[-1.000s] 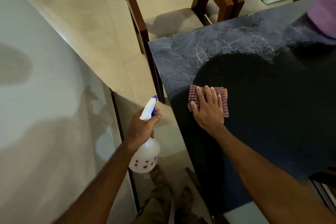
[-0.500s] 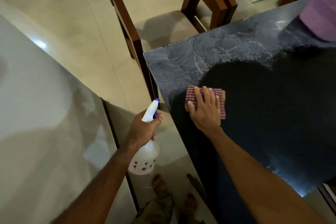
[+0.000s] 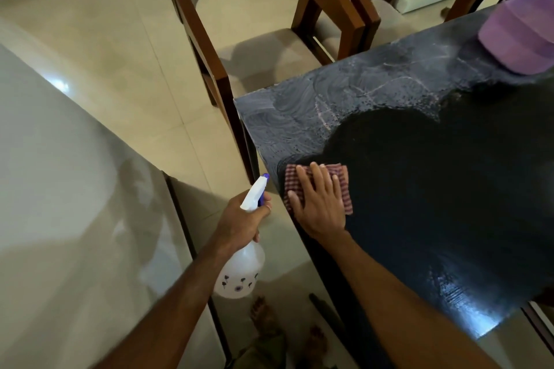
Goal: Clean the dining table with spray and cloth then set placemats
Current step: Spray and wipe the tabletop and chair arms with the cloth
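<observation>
The dark dining table (image 3: 449, 189) fills the right half of the head view, with wet wipe streaks near its far left corner. A red checked cloth (image 3: 343, 183) lies near the table's left edge, and my right hand (image 3: 319, 201) presses flat on it with straight fingers. My left hand (image 3: 239, 220) grips the neck of a white spray bottle (image 3: 242, 269) with a blue and white nozzle, held off the table over the floor, just left of the table edge.
A purple container (image 3: 518, 33) stands on the table at the far right. Wooden chairs with cream seats (image 3: 254, 24) stand beyond the table's far corner. A pale glossy surface (image 3: 75, 189) lies on my left. My bare feet show on the tiled floor below.
My right hand has kept the cloth near the table's left edge, with only small shifts. The view moved so more of the table's near side shows. The bottle stays in my left hand.
</observation>
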